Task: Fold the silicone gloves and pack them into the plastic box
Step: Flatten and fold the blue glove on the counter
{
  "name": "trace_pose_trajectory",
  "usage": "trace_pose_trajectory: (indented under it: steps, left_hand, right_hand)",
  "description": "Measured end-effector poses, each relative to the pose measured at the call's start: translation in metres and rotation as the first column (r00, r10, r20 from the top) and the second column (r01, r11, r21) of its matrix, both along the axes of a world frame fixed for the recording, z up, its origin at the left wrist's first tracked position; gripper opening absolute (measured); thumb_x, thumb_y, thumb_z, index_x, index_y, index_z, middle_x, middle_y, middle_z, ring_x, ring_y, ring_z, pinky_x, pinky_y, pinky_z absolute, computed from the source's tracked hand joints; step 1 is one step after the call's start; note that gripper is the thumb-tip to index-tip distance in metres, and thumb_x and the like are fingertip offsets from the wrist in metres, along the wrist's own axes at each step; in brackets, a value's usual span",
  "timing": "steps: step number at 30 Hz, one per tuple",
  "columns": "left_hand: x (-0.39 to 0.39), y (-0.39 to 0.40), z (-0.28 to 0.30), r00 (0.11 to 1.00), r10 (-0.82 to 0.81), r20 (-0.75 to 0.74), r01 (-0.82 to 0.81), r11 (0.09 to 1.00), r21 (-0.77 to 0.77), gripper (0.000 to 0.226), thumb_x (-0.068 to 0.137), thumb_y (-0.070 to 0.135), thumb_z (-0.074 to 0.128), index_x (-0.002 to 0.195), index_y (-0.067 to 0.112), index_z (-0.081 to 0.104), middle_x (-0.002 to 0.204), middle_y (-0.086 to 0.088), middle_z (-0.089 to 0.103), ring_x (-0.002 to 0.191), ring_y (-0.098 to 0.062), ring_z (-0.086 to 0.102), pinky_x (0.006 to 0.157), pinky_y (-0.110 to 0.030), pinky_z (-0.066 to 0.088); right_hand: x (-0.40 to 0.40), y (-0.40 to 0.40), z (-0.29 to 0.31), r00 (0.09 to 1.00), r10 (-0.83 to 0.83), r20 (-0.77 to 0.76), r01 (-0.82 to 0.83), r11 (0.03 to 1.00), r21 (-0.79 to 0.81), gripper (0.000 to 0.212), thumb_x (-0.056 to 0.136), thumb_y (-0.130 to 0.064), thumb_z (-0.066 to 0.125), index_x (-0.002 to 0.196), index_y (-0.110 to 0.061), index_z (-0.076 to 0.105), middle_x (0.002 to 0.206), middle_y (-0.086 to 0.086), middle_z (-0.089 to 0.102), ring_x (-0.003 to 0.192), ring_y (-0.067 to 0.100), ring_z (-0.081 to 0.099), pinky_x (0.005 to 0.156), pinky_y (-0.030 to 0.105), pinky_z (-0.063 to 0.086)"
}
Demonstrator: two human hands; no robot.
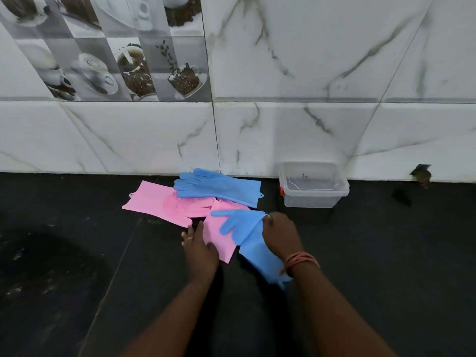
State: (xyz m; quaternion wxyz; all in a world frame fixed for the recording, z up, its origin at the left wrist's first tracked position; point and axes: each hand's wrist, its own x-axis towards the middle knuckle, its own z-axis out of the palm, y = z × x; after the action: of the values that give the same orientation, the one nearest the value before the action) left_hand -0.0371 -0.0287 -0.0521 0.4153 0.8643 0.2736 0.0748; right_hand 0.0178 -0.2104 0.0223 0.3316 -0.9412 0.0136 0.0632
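I am seeing four silicone gloves lying in a loose pile on the dark counter (77, 253) near the wall; my right hand (279, 234) is pinching the near blue glove (247, 233) at its middle, fingers curled onto it, its cuff trailing under my wrist; my left hand (198, 247) is resting on the near pink glove (219, 235), fingers fairly straight. The far blue glove (219, 185) is overlapping the far pink glove (154, 199); the clear plastic box (313, 185) is standing open to the right, against the marble tiles (309, 73).
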Motion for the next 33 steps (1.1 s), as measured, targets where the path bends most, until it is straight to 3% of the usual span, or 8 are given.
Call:
trace_pose_trajectory:
  steps: [7,12,15,20,24,27,30,33]
  left_hand:
    - [-0.053,-0.034,0.027,0.998,-0.045,0.033,0.055,0.867,-0.494,0.027,0.094,0.001,0.054,0.108,0.015,0.073,0.109,-0.008,0.072,0.103,-0.025,0.067,0.094,-0.040,0.056]
    - [-0.062,-0.039,0.029,0.971,-0.184,-0.151,-0.007,0.613,-0.790,0.021,0.097,0.011,0.054,0.108,0.014,0.072,0.092,-0.006,0.075,0.078,-0.019,0.066,0.073,-0.033,0.054]
    - [-0.065,-0.044,0.023,0.949,-0.276,-0.155,-0.041,0.378,-0.925,0.023,0.101,0.024,0.057,0.115,0.012,0.071,0.108,-0.010,0.076,0.092,-0.023,0.070,0.077,-0.035,0.057]
    - [-0.072,-0.046,0.017,0.908,-0.404,-0.110,-0.069,0.115,-0.991,0.050,0.102,0.052,0.048,0.116,0.010,0.073,0.110,-0.014,0.078,0.100,-0.029,0.073,0.083,-0.041,0.057]
    - [-0.074,-0.038,0.005,0.913,-0.380,-0.152,-0.093,0.169,-0.981,0.051,0.098,0.057,0.054,0.126,0.018,0.070,0.123,-0.022,0.073,0.117,-0.035,0.068,0.099,-0.046,0.054]
    - [-0.074,-0.045,-0.003,0.933,-0.345,-0.102,-0.034,0.199,-0.979,0.046,0.104,0.039,0.051,0.136,0.009,0.063,0.116,-0.019,0.076,0.107,-0.032,0.072,0.092,-0.043,0.058]
    - [-0.073,-0.056,-0.006,0.950,-0.311,0.001,0.052,0.157,-0.986,0.044,0.100,0.010,0.050,0.143,0.015,0.052,0.118,-0.018,0.076,0.107,-0.033,0.075,0.084,-0.043,0.063]
    - [-0.063,-0.065,-0.008,0.952,-0.305,0.017,0.068,0.160,-0.985,0.047,0.100,0.004,0.050,0.145,0.016,0.053,0.130,-0.020,0.071,0.119,-0.041,0.068,0.101,-0.053,0.055]
  right_hand:
    - [-0.035,-0.052,0.055,0.865,-0.308,-0.395,0.448,0.829,0.334,0.032,0.083,-0.023,0.070,0.105,0.001,0.071,0.106,0.025,0.069,0.091,0.035,0.067,0.084,0.047,0.056]
    - [-0.074,-0.055,0.096,0.806,-0.585,0.085,0.536,0.785,0.311,0.022,0.084,-0.025,0.062,0.073,-0.007,0.069,0.069,0.009,0.066,0.060,0.021,0.059,0.060,0.029,0.043]
    - [-0.098,-0.012,0.096,0.808,-0.393,0.438,0.407,0.911,0.066,0.029,0.093,-0.024,0.051,0.070,-0.011,0.063,0.068,0.007,0.063,0.067,0.027,0.062,0.062,0.033,0.046]
    - [-0.130,0.040,0.027,0.999,-0.043,-0.002,0.038,0.920,-0.391,0.029,0.100,-0.024,0.042,0.113,-0.013,0.065,0.113,0.011,0.069,0.106,0.031,0.065,0.089,0.038,0.051]
    - [-0.139,0.040,-0.018,0.878,0.246,-0.410,-0.314,0.943,-0.107,0.034,0.098,-0.021,0.045,0.124,-0.006,0.060,0.118,0.015,0.066,0.108,0.034,0.064,0.096,0.042,0.050]
    - [-0.120,0.010,-0.024,0.906,0.113,-0.408,-0.047,0.985,0.168,0.033,0.094,-0.022,0.045,0.110,-0.002,0.066,0.091,0.013,0.071,0.075,0.027,0.066,0.081,0.045,0.056]
    - [-0.104,-0.024,-0.033,0.959,-0.198,-0.202,0.217,0.973,0.076,0.029,0.093,-0.032,0.056,0.104,-0.006,0.065,0.107,0.014,0.069,0.097,0.031,0.065,0.085,0.039,0.050]
    - [-0.097,-0.038,-0.047,0.950,-0.196,-0.242,0.221,0.972,0.079,0.043,0.087,-0.046,0.065,0.110,-0.009,0.063,0.108,0.008,0.067,0.101,0.027,0.064,0.081,0.033,0.048]
